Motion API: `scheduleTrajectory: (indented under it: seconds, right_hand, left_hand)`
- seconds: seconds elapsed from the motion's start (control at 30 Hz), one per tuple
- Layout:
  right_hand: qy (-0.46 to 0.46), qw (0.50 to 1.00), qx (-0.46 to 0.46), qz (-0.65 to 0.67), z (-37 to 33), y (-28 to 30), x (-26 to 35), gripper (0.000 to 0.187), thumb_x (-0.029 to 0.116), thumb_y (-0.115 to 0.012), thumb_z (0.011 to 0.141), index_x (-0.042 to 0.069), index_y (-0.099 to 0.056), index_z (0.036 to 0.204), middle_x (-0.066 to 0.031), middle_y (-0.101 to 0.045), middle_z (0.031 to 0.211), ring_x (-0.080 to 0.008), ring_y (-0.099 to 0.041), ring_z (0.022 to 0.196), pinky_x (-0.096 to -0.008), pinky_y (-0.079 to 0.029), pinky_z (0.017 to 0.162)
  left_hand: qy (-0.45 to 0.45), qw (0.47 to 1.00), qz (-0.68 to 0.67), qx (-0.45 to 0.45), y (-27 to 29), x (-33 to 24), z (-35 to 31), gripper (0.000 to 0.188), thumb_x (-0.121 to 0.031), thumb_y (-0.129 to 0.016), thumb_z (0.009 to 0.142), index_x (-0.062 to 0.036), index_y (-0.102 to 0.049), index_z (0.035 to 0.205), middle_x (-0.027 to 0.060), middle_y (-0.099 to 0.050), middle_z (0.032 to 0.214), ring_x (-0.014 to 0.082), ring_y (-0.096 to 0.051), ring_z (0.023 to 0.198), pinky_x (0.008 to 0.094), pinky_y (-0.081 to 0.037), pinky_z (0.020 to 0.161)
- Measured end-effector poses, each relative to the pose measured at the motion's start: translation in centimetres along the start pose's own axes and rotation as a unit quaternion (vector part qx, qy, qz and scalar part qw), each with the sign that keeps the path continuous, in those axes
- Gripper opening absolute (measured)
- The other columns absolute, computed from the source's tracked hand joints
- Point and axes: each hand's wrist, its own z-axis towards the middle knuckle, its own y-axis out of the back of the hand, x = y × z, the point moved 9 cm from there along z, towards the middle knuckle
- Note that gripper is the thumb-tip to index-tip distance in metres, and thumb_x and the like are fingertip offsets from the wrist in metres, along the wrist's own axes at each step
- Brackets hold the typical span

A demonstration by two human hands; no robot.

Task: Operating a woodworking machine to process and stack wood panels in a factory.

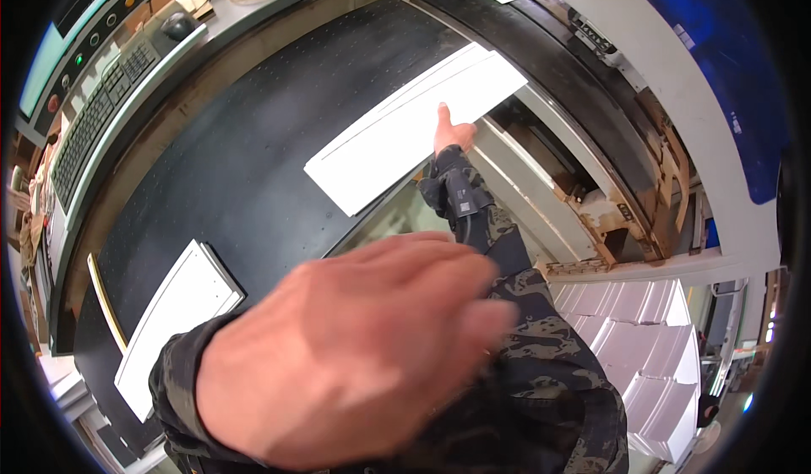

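Observation:
Long white panels lie overlapped on the black perforated table, their near edge over the table's rim. At that near edge is my right hand, thumb on the top panel and the other fingers mostly hidden beneath. It appears to grip the panel. My left hand is raised close in front of me, back of the hand showing. Its fingers are bent and blurred, and their tips and whatever may be in them are hidden. To the left, a smaller stack of white panels rests on the black table.
A yellowish strip lies beside the left stack. At the far left are a control screen, a keyboard and a mouse. Machine rails run along the right. Stacked white panels stand at the lower right, below a blue-and-grey machine frame.

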Motion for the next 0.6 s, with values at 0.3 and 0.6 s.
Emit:
scheduleTrajectory:
  seconds: [0.3, 0.6]
  right_hand:
    - [-0.043, 0.999, 0.025, -0.011, -0.4, 1.3, 1.4, 0.094, 0.057, -0.081, 0.094, -0.02, -0.051, 0.139, -0.0399, -0.067, 0.135, -0.05, -0.069, 0.127, -0.0506, -0.053, 0.113]
    - [-0.04, 0.999, 0.027, 0.003, -0.2, 1.7, 1.5, 0.096, 0.056, -0.082, 0.093, -0.021, -0.05, 0.139, -0.0397, -0.065, 0.135, -0.0483, -0.067, 0.128, -0.0512, -0.052, 0.112]
  left_hand:
    - [0.238, 0.962, 0.038, -0.125, -2.2, 20.2, -8.5, 0.038, -0.028, -0.064, 0.111, 0.0059, -0.075, 0.123, 0.0251, -0.077, 0.102, 0.0394, -0.075, 0.091, 0.0456, -0.058, 0.085]
    - [0.337, 0.883, 0.058, -0.322, -4.6, 35.9, -16.6, 0.038, -0.032, -0.067, 0.109, 0.0036, -0.079, 0.103, 0.0146, -0.071, 0.076, 0.0174, -0.064, 0.071, 0.0381, -0.054, 0.073]
